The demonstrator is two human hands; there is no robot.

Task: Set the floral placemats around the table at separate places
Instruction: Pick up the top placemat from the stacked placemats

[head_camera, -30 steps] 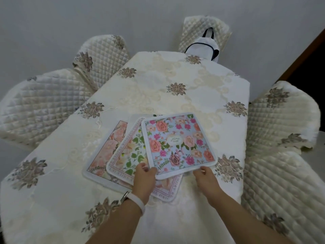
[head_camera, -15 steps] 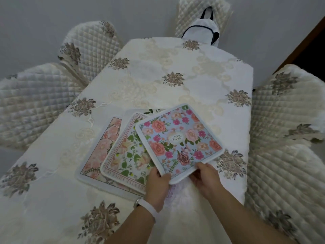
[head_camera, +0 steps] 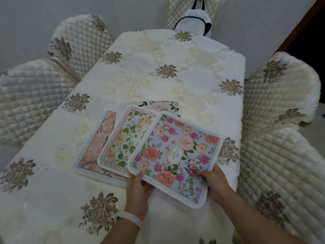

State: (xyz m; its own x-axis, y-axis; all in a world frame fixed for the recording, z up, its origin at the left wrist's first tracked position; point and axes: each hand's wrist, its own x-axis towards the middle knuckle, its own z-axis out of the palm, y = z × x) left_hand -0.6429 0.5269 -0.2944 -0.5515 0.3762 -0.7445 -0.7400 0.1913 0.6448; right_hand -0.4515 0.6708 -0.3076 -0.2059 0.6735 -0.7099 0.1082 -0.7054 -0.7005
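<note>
Forearms reach in from bottom edge, converging on blue floral placemat [head_camera: 175, 155]. Left hand [head_camera: 139, 192], white band at wrist, curled closed on placemat's near-left corner, thumb on top. Right hand [head_camera: 216, 185] clamps near-right edge, thumb on print, fingers hidden beneath. Placemat tilted, near corner overhanging table [head_camera: 158, 59] edge between hands. Beyond left hand: green-leaf placemat [head_camera: 126, 138] overlapped by blue one, pink placemat [head_camera: 98, 143] farther left, fourth placemat [head_camera: 163, 105] peeking out behind.

Table [head_camera: 175, 55] under cream embroidered tablecloth [head_camera: 202, 95], fanned overlapping floral placemats [head_camera: 126, 138] near its front edge
</note>
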